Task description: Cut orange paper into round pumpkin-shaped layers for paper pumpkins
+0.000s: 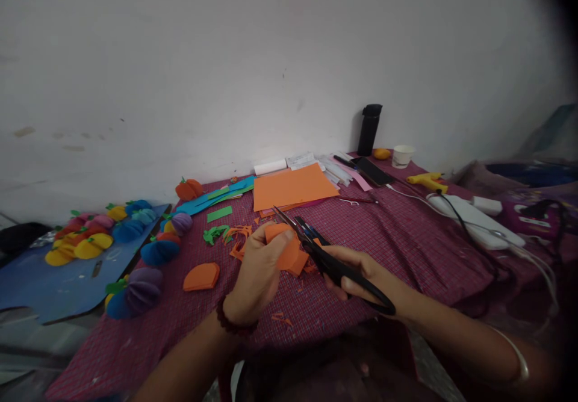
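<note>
My left hand (258, 268) is closed around a folded piece of orange paper (286, 247), held just above the checked maroon tablecloth (406, 251). My right hand (359, 272) grips black scissors (325, 257) by the handles. The blades are parted and point up and left, meeting the orange piece's upper edge. Orange paper scraps (238, 235) lie under and left of my hands. A cut orange shape (201, 277) lies flat to the left.
A stack of orange sheets (291, 186) lies behind my hands. Coloured paper pumpkins (135, 233) crowd the left side and a blue board (54, 281). A black flask (369, 129), cup (401, 156), phone (371, 171), yellow glue gun (427, 180) and white cables (478, 218) sit right.
</note>
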`<action>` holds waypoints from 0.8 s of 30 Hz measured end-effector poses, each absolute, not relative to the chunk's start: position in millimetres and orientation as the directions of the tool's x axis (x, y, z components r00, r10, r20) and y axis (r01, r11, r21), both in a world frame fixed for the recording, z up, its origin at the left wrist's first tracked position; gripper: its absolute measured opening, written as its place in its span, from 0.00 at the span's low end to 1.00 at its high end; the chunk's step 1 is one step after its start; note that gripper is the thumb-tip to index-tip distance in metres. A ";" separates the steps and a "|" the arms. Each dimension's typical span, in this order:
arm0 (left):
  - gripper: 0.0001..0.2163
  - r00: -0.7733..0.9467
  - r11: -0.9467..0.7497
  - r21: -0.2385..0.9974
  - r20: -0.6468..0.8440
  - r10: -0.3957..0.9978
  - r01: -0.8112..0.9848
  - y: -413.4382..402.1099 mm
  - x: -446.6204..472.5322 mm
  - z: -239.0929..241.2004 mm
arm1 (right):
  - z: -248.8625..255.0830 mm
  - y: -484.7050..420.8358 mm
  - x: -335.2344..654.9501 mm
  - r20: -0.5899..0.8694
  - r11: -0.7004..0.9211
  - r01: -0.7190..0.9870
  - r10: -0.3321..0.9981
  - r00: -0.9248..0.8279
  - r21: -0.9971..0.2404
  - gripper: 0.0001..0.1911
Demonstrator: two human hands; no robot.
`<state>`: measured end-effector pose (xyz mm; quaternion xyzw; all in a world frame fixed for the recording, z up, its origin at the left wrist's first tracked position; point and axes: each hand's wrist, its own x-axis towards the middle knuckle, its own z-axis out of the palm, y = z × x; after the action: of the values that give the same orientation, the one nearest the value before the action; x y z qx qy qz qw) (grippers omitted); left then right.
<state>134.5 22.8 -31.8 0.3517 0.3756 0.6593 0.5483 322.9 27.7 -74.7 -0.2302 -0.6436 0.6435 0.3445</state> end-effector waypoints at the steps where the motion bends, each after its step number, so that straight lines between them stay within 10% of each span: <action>1: 0.09 -0.149 -0.116 0.882 0.052 0.987 -0.456 23.0 134.4 -32.1 | -75.2 28.0 323.3 0.143 0.063 -0.144 0.742 -0.655 -0.988 0.35; 17: 0.09 -0.132 -0.087 0.907 0.034 0.991 -0.412 27.5 130.9 -37.2 | -74.0 26.2 324.9 0.094 0.072 -0.061 0.774 -0.626 -0.996 0.32; 24: 0.10 0.078 0.150 0.913 -0.130 0.988 -0.379 18.6 123.7 -67.6 | -76.8 87.1 404.6 0.239 0.414 0.504 0.895 -0.376 -0.758 0.27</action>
<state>123.7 18.6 -67.6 0.3678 0.4139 0.5383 0.6353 404.6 87.1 -76.8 -0.4518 -0.7740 0.2983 0.3282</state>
